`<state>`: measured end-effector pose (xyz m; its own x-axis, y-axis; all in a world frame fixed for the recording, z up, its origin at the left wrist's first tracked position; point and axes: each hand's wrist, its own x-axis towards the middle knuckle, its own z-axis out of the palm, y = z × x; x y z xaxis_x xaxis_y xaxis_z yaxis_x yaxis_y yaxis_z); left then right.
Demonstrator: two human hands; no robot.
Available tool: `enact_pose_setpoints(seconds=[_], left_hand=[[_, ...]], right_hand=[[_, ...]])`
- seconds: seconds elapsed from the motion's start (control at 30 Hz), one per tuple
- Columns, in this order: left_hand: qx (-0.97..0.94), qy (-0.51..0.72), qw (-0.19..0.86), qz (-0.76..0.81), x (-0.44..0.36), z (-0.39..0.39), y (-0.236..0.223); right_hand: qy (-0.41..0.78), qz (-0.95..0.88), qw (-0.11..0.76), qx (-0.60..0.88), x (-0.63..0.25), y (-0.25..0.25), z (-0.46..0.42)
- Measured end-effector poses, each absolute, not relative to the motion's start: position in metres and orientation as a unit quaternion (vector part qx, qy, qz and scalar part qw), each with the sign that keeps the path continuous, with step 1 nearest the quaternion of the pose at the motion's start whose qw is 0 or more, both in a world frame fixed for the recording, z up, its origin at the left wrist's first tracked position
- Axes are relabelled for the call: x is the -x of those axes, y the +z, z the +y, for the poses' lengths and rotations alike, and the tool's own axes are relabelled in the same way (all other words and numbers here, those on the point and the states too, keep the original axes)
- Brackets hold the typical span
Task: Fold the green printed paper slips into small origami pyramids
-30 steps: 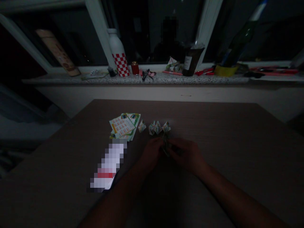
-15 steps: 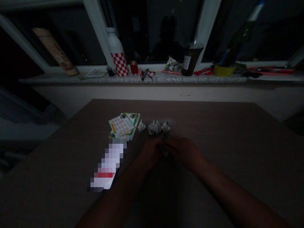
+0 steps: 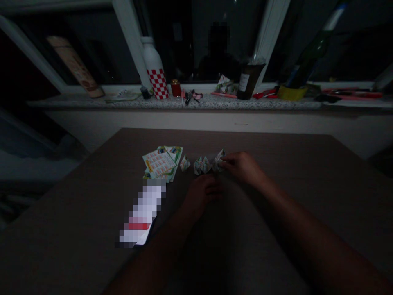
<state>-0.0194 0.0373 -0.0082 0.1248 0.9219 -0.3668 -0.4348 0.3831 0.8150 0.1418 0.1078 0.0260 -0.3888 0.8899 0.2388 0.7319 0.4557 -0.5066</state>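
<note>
In the head view my right hand [image 3: 241, 164] reaches out over the table, its thumb and fingers closed on a small folded paper piece [image 3: 220, 157] at the right end of a row. Part of that piece overlaps another pale folded shape, and I cannot tell the two apart clearly. To its left stand two pointed folded paper pieces [image 3: 202, 165] side by side, then a single one [image 3: 185, 163]. My left hand [image 3: 204, 191] rests palm down just in front of the row, fingers loosely bent and slightly apart, with nothing seen in it.
A stack of printed paper sheets [image 3: 161, 162] lies left of the row. Nearer me is a lit phone [image 3: 143, 213], its screen blurred. Along the windowsill [image 3: 211, 102] stand a red-checked white bottle [image 3: 157, 78], a dark cup [image 3: 248, 82] and a green bottle [image 3: 311, 53]. The scene is dim.
My right hand has moved forward, carrying the folded paper piece from between both hands to the row's right end. My left hand has let go of it and stays low.
</note>
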Motion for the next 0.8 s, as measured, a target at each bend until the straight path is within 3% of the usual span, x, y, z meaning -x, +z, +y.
enact_pose_setpoints(seconds=[0.8], left_hand=[[-0.292, 0.483, 0.673, 0.478, 0.015, 0.036, -0.010]], right_hand=[[0.122, -0.844, 0.113, 0.509, -0.116, 0.013, 0.131]])
